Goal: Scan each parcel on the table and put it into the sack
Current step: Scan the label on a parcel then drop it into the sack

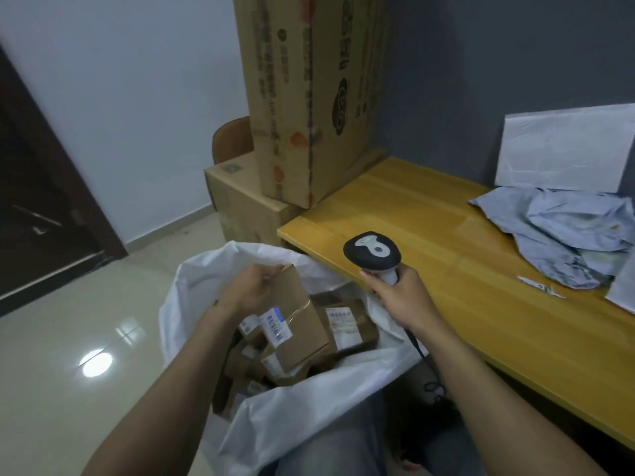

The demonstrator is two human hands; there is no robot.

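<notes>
Head view: the left hand (252,290) curls its fingers (266,273) over the top edge of a brown parcel (299,324), held in the mouth of the white sack (302,407). The right hand (402,297) grips the scanner (372,252) by its handle at the edge of the worktop (446,228).

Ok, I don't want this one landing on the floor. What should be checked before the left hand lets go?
1. Left hand grips the parcel: ok.
2. Parcel is above the mouth of the sack: ok.
3. Sack mouth is open: ok.
4. Parcel already scanned: cannot tell.
5. Right hand holds the scanner: ok.
</notes>
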